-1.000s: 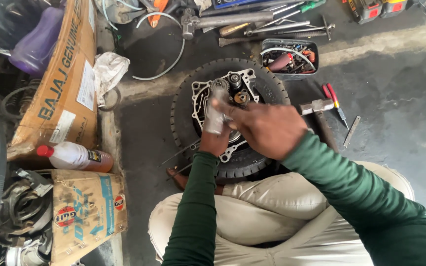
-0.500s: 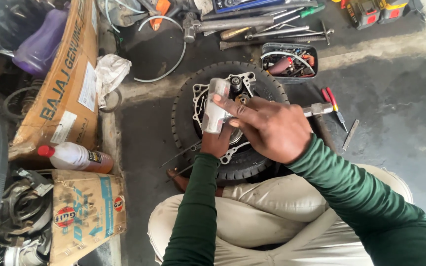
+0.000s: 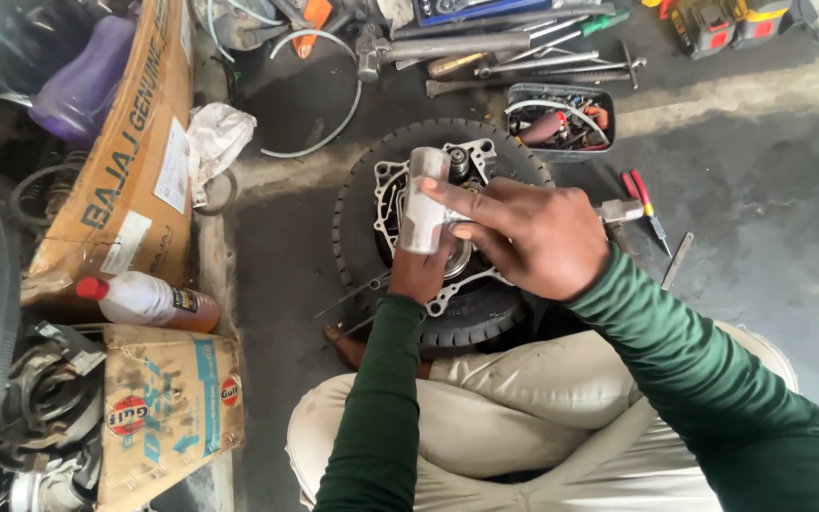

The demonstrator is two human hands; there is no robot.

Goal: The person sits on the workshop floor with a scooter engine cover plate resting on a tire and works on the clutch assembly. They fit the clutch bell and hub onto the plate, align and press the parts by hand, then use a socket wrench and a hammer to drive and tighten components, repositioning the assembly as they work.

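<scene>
Far left, a tan cardboard carton is leaning on the floor, a purple plastic jug lying above it. Below it a white bottle with a red cap is lying on its side, and a smaller printed box is sitting under that. A crumpled white rag is lying just beside the carton.

Centre, my left hand is coming up from below, its grip closing round the lower end of a pale grey cylindrical tube; the hand is mostly hidden behind the tube and my other hand. The tube is standing roughly upright over the metal engine cover, which is sitting inside a black tyre lying flat on the floor.

My right hand is reaching across, fingers pressing on the side of the tube, thumb below; grip narrow, resting on it rather than wrapping it.

Right of the tyre, a small tray of wires and bits is sitting on the concrete, long steel tools lying above it. Red-handled pliers are lying near my right wrist.
</scene>
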